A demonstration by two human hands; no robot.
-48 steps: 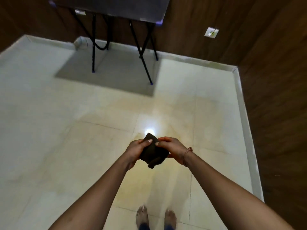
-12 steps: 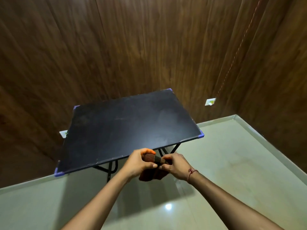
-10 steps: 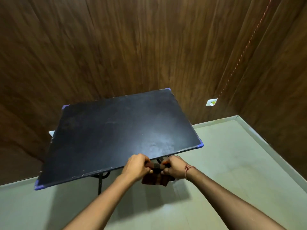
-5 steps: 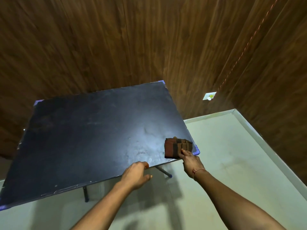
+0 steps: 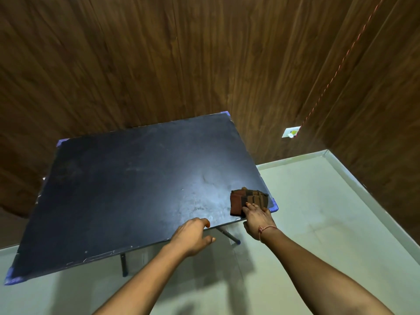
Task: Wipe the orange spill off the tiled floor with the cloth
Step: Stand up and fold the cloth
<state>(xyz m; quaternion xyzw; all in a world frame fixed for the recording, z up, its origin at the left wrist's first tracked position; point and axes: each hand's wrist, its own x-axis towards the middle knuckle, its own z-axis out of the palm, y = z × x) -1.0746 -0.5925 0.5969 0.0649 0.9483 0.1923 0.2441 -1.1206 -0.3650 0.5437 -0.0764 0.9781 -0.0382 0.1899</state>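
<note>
A folded brown checked cloth [image 5: 248, 199] lies on the near right corner of a black folding table [image 5: 136, 189]. My right hand [image 5: 258, 220] rests its fingertips on the cloth's near edge. Just left of it, my left hand [image 5: 193, 235] hovers at the table's front edge with loosely curled fingers and holds nothing. The pale tiled floor [image 5: 318, 212] shows to the right and below the table. No orange spill is visible on the part of the floor in view.
Dark wood-panelled walls close in behind the table and on the right. A white wall socket [image 5: 291, 133] sits low on the back wall, with a red cord [image 5: 341, 62] rising from it. A metal table leg [image 5: 228, 235] stands beneath the front edge.
Both hands held the cloth over the floor, then carried it up to the table. The cloth now lies on the table corner; my left hand has let go and the right only touches it.
</note>
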